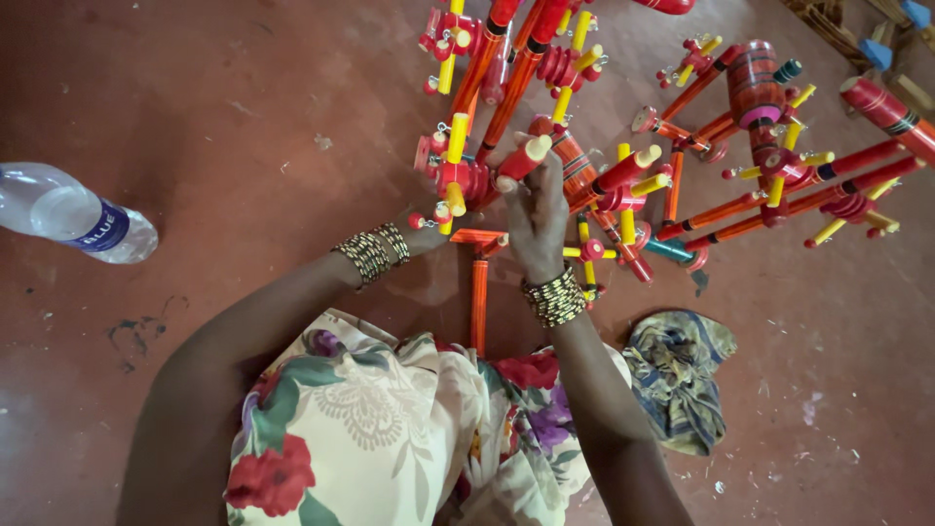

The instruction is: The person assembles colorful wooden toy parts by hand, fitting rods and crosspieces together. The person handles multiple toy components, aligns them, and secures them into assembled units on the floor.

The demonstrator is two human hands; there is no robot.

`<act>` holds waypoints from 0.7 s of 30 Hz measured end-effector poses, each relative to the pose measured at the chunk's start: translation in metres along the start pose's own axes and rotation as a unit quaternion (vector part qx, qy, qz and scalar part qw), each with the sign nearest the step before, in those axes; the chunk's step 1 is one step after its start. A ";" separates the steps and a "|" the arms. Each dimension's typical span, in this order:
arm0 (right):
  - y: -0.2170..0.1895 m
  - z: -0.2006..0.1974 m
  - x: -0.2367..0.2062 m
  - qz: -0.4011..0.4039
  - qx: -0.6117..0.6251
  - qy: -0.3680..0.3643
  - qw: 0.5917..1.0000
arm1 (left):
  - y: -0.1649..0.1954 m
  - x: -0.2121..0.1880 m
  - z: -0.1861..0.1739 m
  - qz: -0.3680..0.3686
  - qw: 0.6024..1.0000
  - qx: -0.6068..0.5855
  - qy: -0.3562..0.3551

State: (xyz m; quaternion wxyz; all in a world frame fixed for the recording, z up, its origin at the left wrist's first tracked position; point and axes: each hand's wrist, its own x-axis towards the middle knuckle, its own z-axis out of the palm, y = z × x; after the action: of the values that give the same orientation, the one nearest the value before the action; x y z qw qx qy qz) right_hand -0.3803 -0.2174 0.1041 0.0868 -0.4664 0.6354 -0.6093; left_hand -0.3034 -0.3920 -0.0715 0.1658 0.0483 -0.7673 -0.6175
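A red, orange and yellow wooden toy (467,175) made of rods, pegs and wheels lies on the red floor in front of me. My right hand (534,219) grips one of its red pegs with a cream tip (526,158). Reaching in from the left, my left hand (429,229) is partly hidden behind the toy's wheel and yellow pegs; its fingers touch that part. Both wrists wear stacks of beaded bangles. An orange rod (478,302) of the toy runs down toward my lap.
Several more finished toys of the same kind (760,146) lie at the top and right. A clear plastic water bottle (73,214) lies at the left. A crumpled patterned cloth (677,375) sits at the right, and wooden pieces with blue parts (881,44) at the top right.
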 end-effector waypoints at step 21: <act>0.003 -0.004 -0.012 -0.014 0.071 0.013 0.997 | 0.280 -0.011 -0.087 -0.032 0.747 0.635 -0.194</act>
State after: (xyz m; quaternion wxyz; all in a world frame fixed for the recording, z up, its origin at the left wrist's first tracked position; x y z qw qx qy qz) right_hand -0.3776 -0.2071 0.0968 0.1031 -0.4603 0.5848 -0.6599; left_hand -0.2288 -0.4044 0.2123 -0.0752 0.0464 -0.9960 0.0112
